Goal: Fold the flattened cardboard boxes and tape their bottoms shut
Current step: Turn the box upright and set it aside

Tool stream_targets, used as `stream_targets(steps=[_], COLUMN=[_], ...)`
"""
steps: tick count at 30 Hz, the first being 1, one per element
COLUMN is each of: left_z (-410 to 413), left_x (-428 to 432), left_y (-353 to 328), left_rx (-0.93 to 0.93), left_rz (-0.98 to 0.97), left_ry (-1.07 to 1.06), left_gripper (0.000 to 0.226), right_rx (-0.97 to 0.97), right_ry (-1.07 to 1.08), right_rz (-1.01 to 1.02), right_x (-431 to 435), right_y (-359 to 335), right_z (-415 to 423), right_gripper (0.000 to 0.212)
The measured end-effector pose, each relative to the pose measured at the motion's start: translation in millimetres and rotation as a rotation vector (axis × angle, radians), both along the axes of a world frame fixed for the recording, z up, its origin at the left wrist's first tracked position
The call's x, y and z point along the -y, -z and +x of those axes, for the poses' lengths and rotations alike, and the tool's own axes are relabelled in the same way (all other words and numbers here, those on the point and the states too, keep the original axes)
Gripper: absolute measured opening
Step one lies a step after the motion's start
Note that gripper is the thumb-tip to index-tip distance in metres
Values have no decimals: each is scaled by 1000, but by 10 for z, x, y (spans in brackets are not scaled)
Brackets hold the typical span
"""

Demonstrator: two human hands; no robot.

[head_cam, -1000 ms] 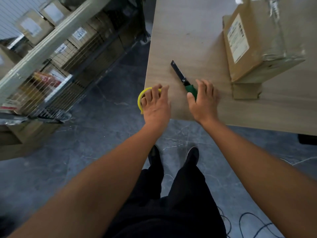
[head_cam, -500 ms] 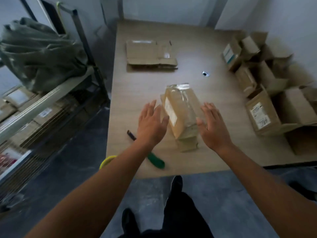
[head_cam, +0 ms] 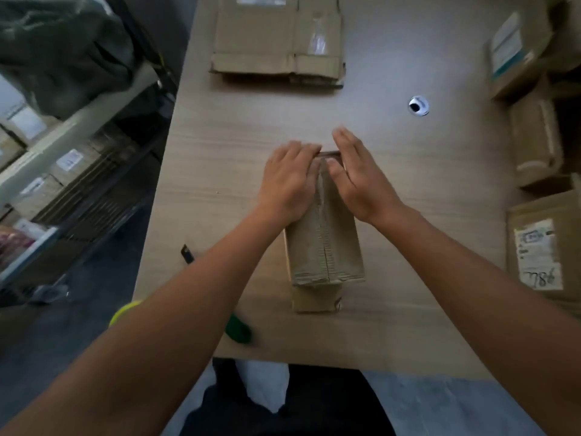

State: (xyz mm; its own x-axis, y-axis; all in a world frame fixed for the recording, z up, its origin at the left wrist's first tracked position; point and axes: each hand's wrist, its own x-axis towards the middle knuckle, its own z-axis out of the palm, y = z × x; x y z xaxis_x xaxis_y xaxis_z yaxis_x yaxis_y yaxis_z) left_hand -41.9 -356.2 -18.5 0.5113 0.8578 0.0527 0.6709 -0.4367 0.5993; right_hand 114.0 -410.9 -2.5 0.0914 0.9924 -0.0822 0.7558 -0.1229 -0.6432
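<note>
A small folded cardboard box (head_cam: 325, 247) stands on the wooden table (head_cam: 220, 184) in front of me, its taped flaps facing up and one loose flap sticking out at the near end. My left hand (head_cam: 290, 180) lies flat on the box's far left part, fingers straight. My right hand (head_cam: 355, 180) presses on the far right part, fingers straight, thumb along the centre seam. A stack of flattened boxes (head_cam: 276, 42) lies at the far side of the table. The yellow tape roll (head_cam: 124, 311) peeks out at the table's left edge under my left forearm.
A green-handled knife (head_cam: 237, 332) lies near the front edge, its dark blade tip (head_cam: 187, 253) showing left of my arm. Folded boxes (head_cam: 534, 240) crowd the right side. A cable hole (head_cam: 418, 106) sits in the tabletop. Metal shelving (head_cam: 63, 171) stands left.
Both hands left the tape roll and knife, reached for the box, and now press flat on its top. The view has swung up from the table corner to the box.
</note>
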Motion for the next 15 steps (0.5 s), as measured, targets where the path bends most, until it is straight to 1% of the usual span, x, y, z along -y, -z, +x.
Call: stream_targets(steps=[2,3,5,7,8,9,13,15], left_z=[-9,-16,-32,-40,-35,-30,-14,5], left_x=[-17,-36,-40,-15,-11,-22,-82,-85], left_y=[11,39,58,60,66,79,111,64], left_rx=[179,281,470,641,710,762,766,738], left_rz=[-69,-134,-304,-536,-655,-734,-807,-836], left_ry=[-69,-110,-211,-338,-390,-428,-493,-514], left_gripper=[41,41,42,38,33,29,25,26], right_rx=[-164,-280,-572,-810,-874,-912,-1015,-1010], right_ry=[-22,8,114,192,218,234,281,280], right_rz=[-51,-61,-87,-97,-104,-115,-183,-188], right_x=[-58,-61,-40,-20,-26,-39,-88,-91], right_y=[83,130,190,227,245,264,342,323], right_z=[-53,-77,-110,-117,-109,-104,-78,-84], right_gripper=[57,55,50,45,43,41,32,28])
